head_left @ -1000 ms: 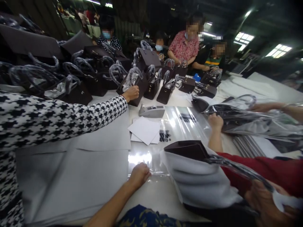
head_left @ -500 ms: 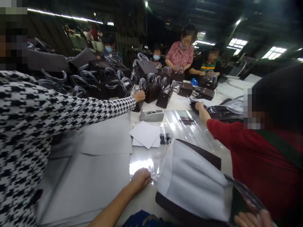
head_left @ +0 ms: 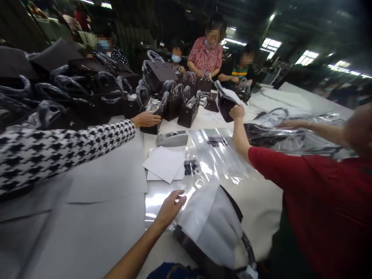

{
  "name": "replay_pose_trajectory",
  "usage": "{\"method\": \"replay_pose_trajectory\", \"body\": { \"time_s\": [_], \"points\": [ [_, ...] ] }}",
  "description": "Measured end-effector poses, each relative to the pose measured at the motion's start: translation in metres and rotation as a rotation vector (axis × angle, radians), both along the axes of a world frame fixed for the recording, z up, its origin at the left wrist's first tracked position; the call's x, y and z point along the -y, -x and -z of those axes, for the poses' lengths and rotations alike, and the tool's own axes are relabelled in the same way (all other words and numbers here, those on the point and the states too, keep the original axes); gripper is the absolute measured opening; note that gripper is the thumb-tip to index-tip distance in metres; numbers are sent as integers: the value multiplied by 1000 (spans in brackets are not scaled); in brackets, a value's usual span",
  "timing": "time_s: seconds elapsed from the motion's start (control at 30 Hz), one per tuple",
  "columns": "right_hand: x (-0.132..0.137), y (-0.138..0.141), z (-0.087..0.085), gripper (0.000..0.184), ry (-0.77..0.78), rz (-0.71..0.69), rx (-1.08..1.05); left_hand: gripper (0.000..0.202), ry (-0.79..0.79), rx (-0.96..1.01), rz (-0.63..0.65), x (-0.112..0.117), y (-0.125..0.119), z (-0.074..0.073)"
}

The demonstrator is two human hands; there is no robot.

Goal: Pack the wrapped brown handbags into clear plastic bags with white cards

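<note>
Near the front of the table lies a dark brown handbag (head_left: 195, 254) on its side, with a whitish translucent sheet (head_left: 210, 223) over its face. Its plastic-wrapped handle (head_left: 247, 248) points to the lower right, towards me. My left hand (head_left: 171, 207) is just left of the bag's far corner, above clear plastic film. Thumb and fingers are apart, with nothing seen between them. My right hand does not show. Beyond my left hand are white cards (head_left: 167, 164) and a small heap of black pieces (head_left: 191, 167).
A grey tape dispenser (head_left: 173, 138) stands behind the cards. Clear plastic bags (head_left: 221, 155) lie mid-table, and grey sheets (head_left: 107, 224) cover the left. Many handbags (head_left: 87, 97) crowd the back. A houndstooth sleeve (head_left: 69, 145) reaches in from the left, a red sleeve (head_left: 270, 164) from the right.
The covered handbag has swung closer to me and leftward. My left hand's fingers have spread from a closed grip, and my right hand has left view. The red-sleeved person has lifted a dark bag.
</note>
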State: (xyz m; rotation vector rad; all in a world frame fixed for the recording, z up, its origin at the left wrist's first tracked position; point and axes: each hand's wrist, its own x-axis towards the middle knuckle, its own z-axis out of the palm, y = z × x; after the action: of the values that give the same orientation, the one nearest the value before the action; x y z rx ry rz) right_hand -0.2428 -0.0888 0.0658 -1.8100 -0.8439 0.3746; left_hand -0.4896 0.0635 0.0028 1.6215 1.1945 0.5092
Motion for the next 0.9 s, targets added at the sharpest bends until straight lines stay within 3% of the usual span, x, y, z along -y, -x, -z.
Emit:
{"method": "replay_pose_trajectory", "body": {
  "time_s": [0.07, 0.17, 0.23, 0.3, 0.43, 0.67, 0.8, 0.9],
  "points": [
    [3, -8, 0, 48, 87, -82, 32, 49, -83, 50, 41, 3, -20, -12],
    [-10, -15, 12, 5, 176, -358, 193, 70, -346, -13, 96, 9, -54, -28],
    [-30, -16, 27, 23, 135, -549, 357, 74, -480, -151, 115, 12, -76, -35],
    [-50, -15, 42, 35, 53, -629, 479, 58, -524, -304, 127, 13, -93, -38],
    [-72, -9, 56, 41, 50, -667, 623, 15, -578, -463, 149, 8, -106, -33],
    [-79, 6, 58, 41, 189, -619, 684, 18, -775, -297, 142, 3, -109, -10],
    [-81, 5, 67, 33, 184, -567, 538, 17, -782, -301, 190, 7, -119, -4],
    [-82, 0, 70, 29, 148, -504, 306, 16, -772, -282, 171, 10, -121, -2]
  ]
}}
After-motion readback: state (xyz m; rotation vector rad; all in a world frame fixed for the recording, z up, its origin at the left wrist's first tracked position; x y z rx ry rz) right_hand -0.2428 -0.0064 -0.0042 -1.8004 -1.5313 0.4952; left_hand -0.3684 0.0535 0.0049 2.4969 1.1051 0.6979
